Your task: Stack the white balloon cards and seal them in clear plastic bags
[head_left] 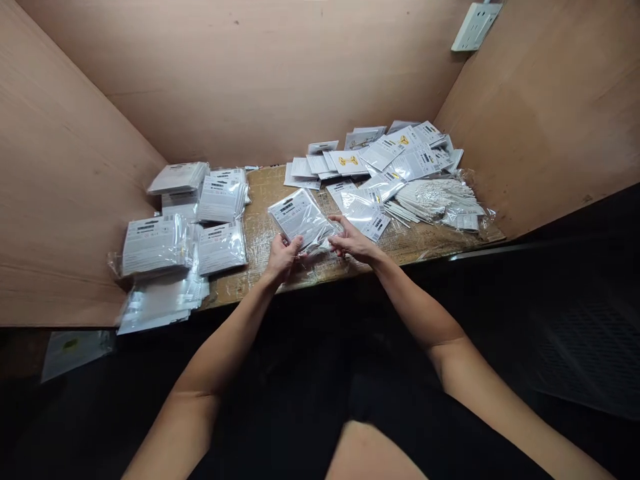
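A clear plastic bag (321, 233) with a stack of white printed cards (295, 212) inside is held just above the front of the bench. My left hand (284, 256) is closed on its near left edge, thumb on top. At the bag's right end, my right hand (351, 241) pinches the loose, crinkled film between thumb and fingers, with the index finger partly raised. Just behind the right hand lie loose printed cards in clear sleeves (361, 208).
Bagged card packs (156, 245) are piled at the left wall. Card packets with gold pictures (349, 161) spread along the back right. A heap of thin white sticks (433, 199) lies in clear plastic at right. Board walls enclose the bench (260, 220); a socket strip (475, 28) hangs above.
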`<state>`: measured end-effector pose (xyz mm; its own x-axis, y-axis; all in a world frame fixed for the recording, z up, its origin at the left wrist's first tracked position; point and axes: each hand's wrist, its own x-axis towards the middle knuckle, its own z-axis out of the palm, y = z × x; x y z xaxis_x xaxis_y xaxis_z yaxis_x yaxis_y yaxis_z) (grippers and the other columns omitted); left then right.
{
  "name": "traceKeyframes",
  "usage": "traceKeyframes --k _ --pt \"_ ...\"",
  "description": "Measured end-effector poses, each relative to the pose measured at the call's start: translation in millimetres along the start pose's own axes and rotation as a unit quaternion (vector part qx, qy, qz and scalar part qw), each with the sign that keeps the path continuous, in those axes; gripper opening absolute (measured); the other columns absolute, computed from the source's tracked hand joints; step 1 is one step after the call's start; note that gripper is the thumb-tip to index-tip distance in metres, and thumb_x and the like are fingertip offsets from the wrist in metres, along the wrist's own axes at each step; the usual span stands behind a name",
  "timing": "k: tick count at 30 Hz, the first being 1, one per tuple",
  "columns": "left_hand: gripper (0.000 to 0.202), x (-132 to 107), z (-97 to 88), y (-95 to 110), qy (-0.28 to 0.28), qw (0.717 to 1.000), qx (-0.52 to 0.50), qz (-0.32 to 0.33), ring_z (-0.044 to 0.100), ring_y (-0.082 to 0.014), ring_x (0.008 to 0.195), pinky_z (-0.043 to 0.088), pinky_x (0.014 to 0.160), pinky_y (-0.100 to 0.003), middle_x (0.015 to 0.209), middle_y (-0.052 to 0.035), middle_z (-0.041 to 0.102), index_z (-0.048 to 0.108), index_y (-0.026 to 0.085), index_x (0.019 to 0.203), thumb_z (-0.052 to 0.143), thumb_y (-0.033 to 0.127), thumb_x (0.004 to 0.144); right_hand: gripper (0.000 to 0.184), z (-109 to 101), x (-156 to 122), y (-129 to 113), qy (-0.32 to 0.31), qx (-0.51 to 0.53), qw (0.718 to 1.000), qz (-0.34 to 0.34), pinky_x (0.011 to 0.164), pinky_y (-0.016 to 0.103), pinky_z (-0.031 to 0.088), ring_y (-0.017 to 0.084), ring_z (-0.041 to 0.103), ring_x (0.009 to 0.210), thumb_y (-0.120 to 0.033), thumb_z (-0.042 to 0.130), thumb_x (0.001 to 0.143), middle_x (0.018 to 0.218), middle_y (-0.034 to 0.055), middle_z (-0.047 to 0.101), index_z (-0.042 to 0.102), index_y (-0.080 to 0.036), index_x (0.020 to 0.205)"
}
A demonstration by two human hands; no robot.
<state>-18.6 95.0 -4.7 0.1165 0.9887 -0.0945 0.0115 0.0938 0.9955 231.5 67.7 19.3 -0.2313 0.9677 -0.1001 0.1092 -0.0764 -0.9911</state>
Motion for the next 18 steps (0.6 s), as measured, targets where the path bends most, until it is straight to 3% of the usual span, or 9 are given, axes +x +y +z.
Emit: traceKeyframes --k 2,4,6,7,9,11,13,16,18 --pt "0.046 -7.0 -10.6 8.3 -0.036 0.987 0.141 -0.068 0.078 -0.0306 0.078 0.063 0.065 -0.038 0.085 -0.0110 0.078 0.070 0.019 0.105 0.080 0.062 0.091 0.072 9.1 -12.4 1.0 0.021 0.032 0.999 0.038 0.045 0.018 0.041 0.011 0.054 0.049 -0.043 0.078 0.088 0.070 -0.0083 0.066 0.044 -0.027 0.150" --pt "0.046 -6.1 -20.4 18.6 -0.041 0.940 0.334 -0.049 0.080 -0.0381 0.088 0.064 0.077 -0.046 0.084 -0.0147 0.078 0.074 0.019 0.104 0.077 0.064 0.094 0.065 18.7 -20.5 5.5 0.050 0.018 0.995 0.080 0.040 0.017 0.037 0.011 0.051 0.046 -0.036 0.075 0.088 0.066 -0.0083 0.065 0.046 -0.025 0.145" --pt "0.048 4.5 -22.8 26.6 0.020 0.891 0.447 0.075 0.077 -0.0409 0.119 0.061 0.102 -0.052 0.116 -0.0197 0.081 0.075 0.019 0.125 0.065 0.060 0.102 0.062 26.7 -25.1 11.9 0.064 -0.013 0.992 0.105 0.039 0.018 0.037 0.013 0.053 0.046 -0.032 0.070 0.090 0.065 -0.0077 0.065 0.044 -0.025 0.146" --pt "0.051 13.0 -20.6 28.5 0.012 0.873 0.470 0.132 0.069 -0.0385 0.136 0.054 0.115 -0.053 0.138 -0.0197 0.076 0.071 0.020 0.140 0.055 0.056 0.108 0.061 29.4 -27.4 15.3 0.069 -0.029 0.991 0.108 0.039 0.019 0.038 0.014 0.055 0.047 -0.031 0.066 0.092 0.065 -0.0074 0.065 0.042 -0.025 0.148" --pt "0.060 33.7 -11.7 27.6 -0.092 0.837 0.507 0.186 0.048 -0.0334 0.162 0.037 0.133 -0.052 0.171 -0.0147 0.056 0.057 0.022 0.163 0.043 0.052 0.112 0.060 31.3 -34.6 21.3 0.078 -0.067 0.990 0.099 0.042 0.022 0.043 0.017 0.057 0.049 -0.028 0.059 0.097 0.067 -0.0066 0.066 0.038 -0.026 0.153" --pt "0.070 54.8 -1.9 23.1 -0.177 0.804 0.539 0.176 0.026 -0.0330 0.174 0.020 0.140 -0.054 0.185 -0.0101 0.033 0.040 0.024 0.175 0.037 0.056 0.113 0.058 29.6 -46.5 24.3 0.094 -0.145 0.982 0.076 0.052 0.028 0.051 0.020 0.061 0.054 -0.024 0.053 0.099 0.070 -0.0038 0.067 0.039 -0.023 0.156" --pt "0.079 71.5 5.4 20.3 -0.209 0.789 0.557 0.149 0.013 -0.0352 0.176 0.011 0.141 -0.057 0.190 -0.0091 0.018 0.027 0.024 0.181 0.033 0.063 0.112 0.053 27.1 -59.9 23.0 0.145 -0.278 0.949 0.041 0.068 0.038 0.057 0.026 0.068 0.068 -0.020 0.051 0.101 0.075 0.0029 0.070 0.047 -0.018 0.153" --pt "0.086 80.4 14.0 22.8 -0.195 0.781 0.575 0.143 0.006 -0.0393 0.177 0.005 0.140 -0.063 0.191 -0.0101 0.009 0.021 0.024 0.182 0.034 0.068 0.110 0.042 28.6 -70.9 16.0 0.250 -0.462 0.850 -0.036 0.092 0.048 0.054 0.036 0.069 0.100 -0.014 0.049 0.102 0.101 0.0174 0.075 0.064 -0.012 0.141" --pt "0.081 75.1 21.1 24.0 -0.188 0.767 0.586 0.184 0.004 -0.0399 0.177 0.000 0.140 -0.064 0.191 -0.0086 0.009 0.027 0.025 0.181 0.035 0.063 0.110 0.034 34.7 -68.7 13.1 0.225 -0.510 0.825 -0.095 0.099 0.047 0.050 0.035 0.066 0.110 -0.010 0.050 0.100 0.111 0.0197 0.073 0.073 -0.012 0.126"
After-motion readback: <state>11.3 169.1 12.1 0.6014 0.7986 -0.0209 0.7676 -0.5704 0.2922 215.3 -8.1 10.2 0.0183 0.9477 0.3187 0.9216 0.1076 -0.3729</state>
